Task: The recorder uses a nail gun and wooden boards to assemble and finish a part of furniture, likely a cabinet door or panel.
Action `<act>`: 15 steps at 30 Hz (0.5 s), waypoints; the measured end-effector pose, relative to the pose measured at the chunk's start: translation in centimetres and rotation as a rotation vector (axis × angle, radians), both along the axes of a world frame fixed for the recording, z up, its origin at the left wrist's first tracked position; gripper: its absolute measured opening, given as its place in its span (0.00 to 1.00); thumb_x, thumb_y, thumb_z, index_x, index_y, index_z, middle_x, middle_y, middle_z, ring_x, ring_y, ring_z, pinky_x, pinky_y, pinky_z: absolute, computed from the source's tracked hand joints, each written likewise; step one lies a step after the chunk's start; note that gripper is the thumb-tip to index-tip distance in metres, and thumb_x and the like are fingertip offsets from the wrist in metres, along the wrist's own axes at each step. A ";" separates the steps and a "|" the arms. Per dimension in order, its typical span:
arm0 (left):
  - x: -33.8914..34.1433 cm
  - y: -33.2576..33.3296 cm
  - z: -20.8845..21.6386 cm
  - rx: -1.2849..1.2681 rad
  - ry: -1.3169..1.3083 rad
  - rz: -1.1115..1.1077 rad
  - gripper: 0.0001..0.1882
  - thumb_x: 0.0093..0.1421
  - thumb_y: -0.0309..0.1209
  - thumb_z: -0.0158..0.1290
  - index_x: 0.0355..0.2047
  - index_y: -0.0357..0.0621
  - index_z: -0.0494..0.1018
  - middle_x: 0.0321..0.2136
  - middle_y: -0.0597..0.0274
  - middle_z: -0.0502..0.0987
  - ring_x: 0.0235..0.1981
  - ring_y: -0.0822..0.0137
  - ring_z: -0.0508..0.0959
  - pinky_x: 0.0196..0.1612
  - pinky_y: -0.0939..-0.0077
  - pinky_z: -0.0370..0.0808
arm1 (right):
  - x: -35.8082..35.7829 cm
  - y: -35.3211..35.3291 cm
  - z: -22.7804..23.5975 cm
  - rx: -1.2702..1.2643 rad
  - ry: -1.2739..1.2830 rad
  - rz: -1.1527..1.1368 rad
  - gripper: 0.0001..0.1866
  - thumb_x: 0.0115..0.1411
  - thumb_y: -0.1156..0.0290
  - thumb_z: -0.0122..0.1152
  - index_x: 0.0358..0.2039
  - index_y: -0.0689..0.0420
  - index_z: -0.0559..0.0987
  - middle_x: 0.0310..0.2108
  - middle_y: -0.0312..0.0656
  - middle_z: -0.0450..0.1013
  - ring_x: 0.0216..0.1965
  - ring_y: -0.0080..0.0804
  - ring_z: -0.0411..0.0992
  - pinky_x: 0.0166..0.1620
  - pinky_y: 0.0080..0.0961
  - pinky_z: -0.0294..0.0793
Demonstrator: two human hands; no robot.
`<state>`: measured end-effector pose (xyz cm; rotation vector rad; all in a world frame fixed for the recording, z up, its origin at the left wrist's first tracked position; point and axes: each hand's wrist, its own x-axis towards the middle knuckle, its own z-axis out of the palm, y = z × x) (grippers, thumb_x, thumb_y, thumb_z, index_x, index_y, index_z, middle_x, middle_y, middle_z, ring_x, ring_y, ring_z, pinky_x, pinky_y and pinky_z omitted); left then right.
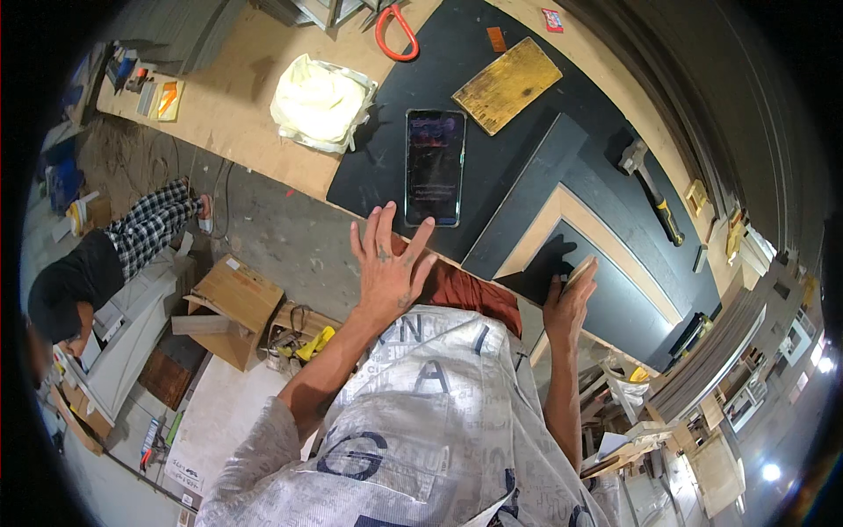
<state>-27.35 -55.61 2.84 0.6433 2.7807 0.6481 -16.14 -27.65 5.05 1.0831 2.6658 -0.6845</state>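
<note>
My left hand (389, 263) is open with its fingers spread, just beyond the near edge of the bench and below a dark-screened phone (435, 167). Nothing is in it. My right hand (567, 307) is closed around a small pale, flat-edged piece (580, 270), whose kind I cannot make out. It hovers over or touches a dark panel (606, 285), casting a shadow there. A bare wood-coloured strip (575, 220) runs in a bent band around this panel, and a wider dark border (518, 198) lies outside it.
A hammer (650, 189) lies right of the panel. Beyond the phone are a worn yellow board (507, 85), a bundle of white cloth (323, 101) and a red-orange loop handle (397, 33). Cardboard boxes (233, 307) stand on the floor at left, near another person (79, 285) bending over.
</note>
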 end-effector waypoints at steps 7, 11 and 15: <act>-0.6 -1.1 1.4 0.069 0.008 0.039 0.30 0.64 0.43 0.55 0.65 0.52 0.64 0.66 0.38 0.51 0.68 0.40 0.51 0.66 0.35 0.43 | 0.2 0.1 -0.3 -0.008 0.015 -0.034 0.42 0.65 0.70 0.57 0.71 0.57 0.44 0.50 0.65 0.63 0.45 0.70 0.70 0.44 0.54 0.72; -3.3 -2.0 3.1 0.140 0.031 0.090 0.29 0.65 0.38 0.54 0.64 0.44 0.63 0.66 0.39 0.52 0.66 0.40 0.53 0.66 0.42 0.50 | 0.1 0.1 0.0 -0.003 0.053 -0.037 0.42 0.64 0.70 0.57 0.72 0.57 0.44 0.51 0.65 0.63 0.44 0.71 0.70 0.44 0.55 0.72; -7.6 -2.3 4.6 0.214 0.092 0.149 0.25 0.66 0.34 0.53 0.61 0.41 0.65 0.63 0.42 0.57 0.63 0.43 0.58 0.63 0.49 0.57 | -0.9 -0.4 2.9 0.042 0.016 -0.035 0.45 0.63 0.71 0.60 0.72 0.56 0.43 0.52 0.65 0.65 0.43 0.68 0.72 0.44 0.52 0.74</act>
